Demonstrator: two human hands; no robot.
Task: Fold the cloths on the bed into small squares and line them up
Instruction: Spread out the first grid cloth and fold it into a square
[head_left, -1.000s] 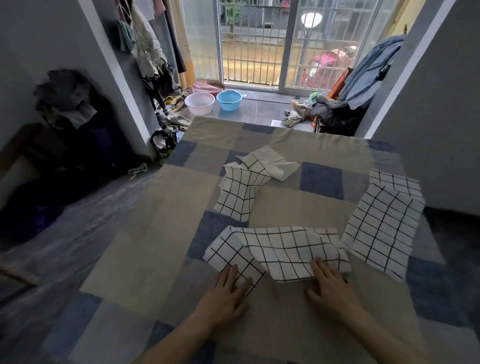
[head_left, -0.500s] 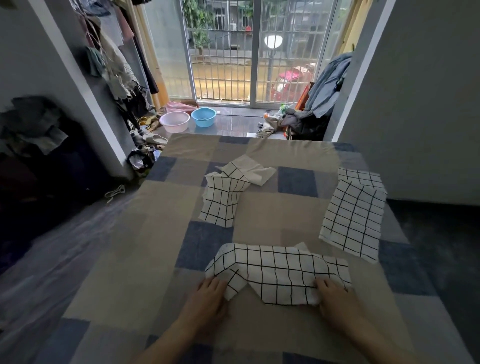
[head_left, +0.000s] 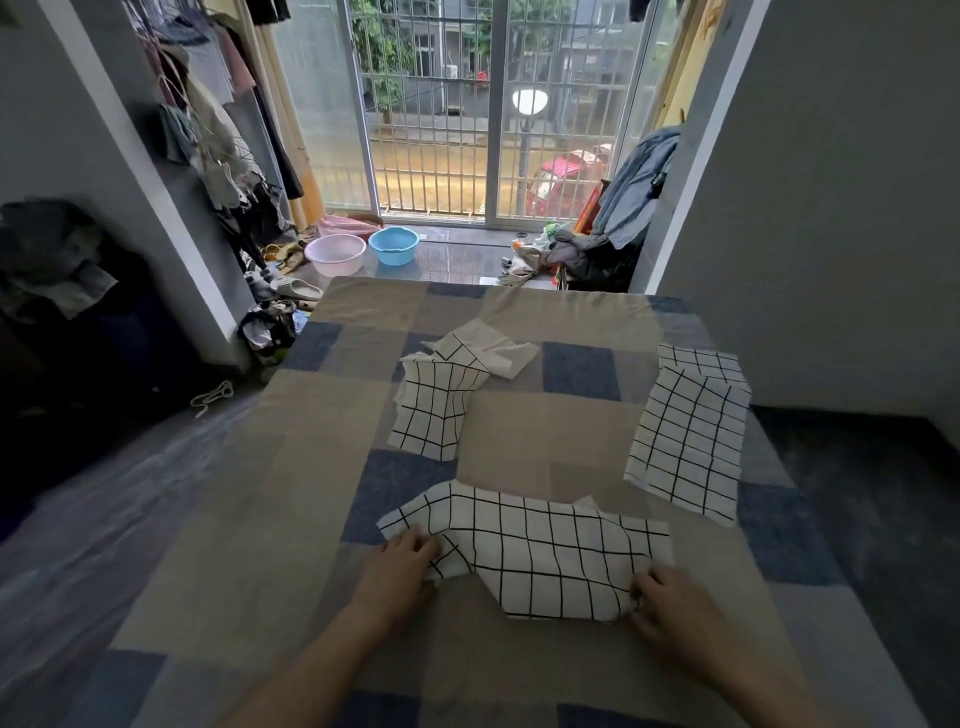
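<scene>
A white cloth with a black grid (head_left: 540, 551) lies crumpled across the near part of the bed (head_left: 322, 467). My left hand (head_left: 400, 566) pinches its near left corner. At the cloth's near right corner my right hand (head_left: 670, 603) grips the edge with curled fingers. A second grid cloth (head_left: 441, 395) lies rumpled at the bed's middle, partly turned over. Two more grid cloths lie on the right: a large flat one (head_left: 685, 441) and a smaller one (head_left: 701, 361) behind it, partly under it.
The bed has a beige, grey and blue patchwork cover. A grey wall (head_left: 831, 208) stands close on the right. Beyond the bed's far end sit a pink basin (head_left: 335, 253), a blue basin (head_left: 394, 245) and a heap of clothes (head_left: 587, 249). Hanging clothes (head_left: 208, 130) fill the left.
Both hands have moved apart along the near cloth's edge and now grip its corners, stretching it wider. The camera has tilted up, showing more of the window.
</scene>
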